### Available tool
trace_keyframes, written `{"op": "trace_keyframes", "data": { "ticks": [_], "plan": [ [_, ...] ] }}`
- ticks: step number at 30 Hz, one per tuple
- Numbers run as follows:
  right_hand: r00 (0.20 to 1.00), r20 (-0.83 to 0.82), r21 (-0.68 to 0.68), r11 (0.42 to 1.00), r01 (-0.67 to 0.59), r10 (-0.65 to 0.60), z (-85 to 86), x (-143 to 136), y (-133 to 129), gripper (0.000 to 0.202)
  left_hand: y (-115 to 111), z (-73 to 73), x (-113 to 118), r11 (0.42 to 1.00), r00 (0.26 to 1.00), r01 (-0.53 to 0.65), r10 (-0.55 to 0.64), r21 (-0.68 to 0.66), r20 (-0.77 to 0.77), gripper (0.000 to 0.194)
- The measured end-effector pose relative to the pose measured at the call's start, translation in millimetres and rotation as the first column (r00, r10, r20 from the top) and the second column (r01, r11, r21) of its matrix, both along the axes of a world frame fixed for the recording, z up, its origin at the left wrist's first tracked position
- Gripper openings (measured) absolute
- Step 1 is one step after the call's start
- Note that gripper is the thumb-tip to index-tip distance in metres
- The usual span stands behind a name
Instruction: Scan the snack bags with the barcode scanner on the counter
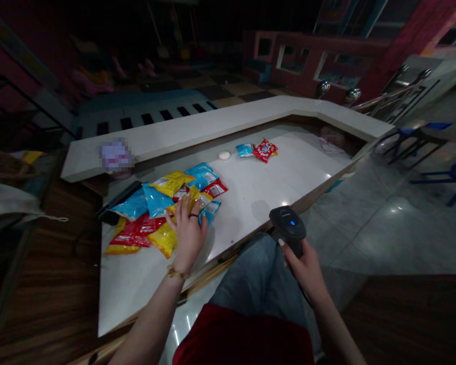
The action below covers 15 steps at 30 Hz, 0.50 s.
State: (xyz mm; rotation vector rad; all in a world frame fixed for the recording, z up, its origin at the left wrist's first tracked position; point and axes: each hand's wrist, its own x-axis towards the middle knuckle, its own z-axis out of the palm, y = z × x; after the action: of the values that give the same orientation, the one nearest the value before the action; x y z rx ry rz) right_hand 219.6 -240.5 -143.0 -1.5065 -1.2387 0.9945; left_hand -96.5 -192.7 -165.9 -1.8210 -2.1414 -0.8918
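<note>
A pile of yellow, blue and red snack bags [157,200] lies on the left part of the white counter [258,203]. Over the pile's right side rests my left hand [188,228], fingers spread on a yellow bag, with a ring and a bracelet on it. My right hand [306,266] is wrapped round the handle of a black barcode scanner [289,223], which shows a blue light and is held above the counter's front edge. Farther back lie a blue bag [245,150] and a red bag [265,150], side by side.
A small white oval object [224,155] sits mid-counter. A raised white ledge [213,121] runs along the back, with a blurred-out item [116,154] at its left end. Blue stools [454,175] stand on the floor at right.
</note>
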Motion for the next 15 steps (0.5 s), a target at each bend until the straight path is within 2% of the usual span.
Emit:
{"op": "trace_keyframes", "data": {
  "ticks": [3, 6, 9, 12, 15],
  "plan": [
    [1.000, -0.027, -0.010, 1.000, 0.011, -0.012, -4.9, 1, 1, 0.038, 24, 3.2, 24, 0.994, 0.994, 0.111, -0.111, 0.017, 0.007, 0.045],
    [0.999, -0.053, -0.013, 1.000, -0.010, 0.010, -12.4, 3, 3, 0.039, 64, 7.7, 55, 0.966, 0.966, 0.258, -0.258, -0.033, -0.002, 0.051],
    [0.999, -0.039, -0.001, 1.000, -0.023, 0.022, -18.6, 4, 7, 0.039, 117, 11.1, 90, 0.922, 0.932, 0.357, -0.361, -0.150, -0.005, 0.061],
    [1.000, -0.002, 0.031, 0.999, -0.026, 0.026, -22.4, 4, 13, 0.036, 177, 11.3, 122, 0.889, 0.927, 0.362, -0.374, -0.281, 0.013, 0.070],
    [0.999, 0.019, 0.019, 0.999, -0.027, 0.027, -24.7, 5, 18, 0.035, 236, 10.8, 145, 0.870, 0.932, 0.351, -0.361, -0.346, 0.039, 0.076]
  ]
}}
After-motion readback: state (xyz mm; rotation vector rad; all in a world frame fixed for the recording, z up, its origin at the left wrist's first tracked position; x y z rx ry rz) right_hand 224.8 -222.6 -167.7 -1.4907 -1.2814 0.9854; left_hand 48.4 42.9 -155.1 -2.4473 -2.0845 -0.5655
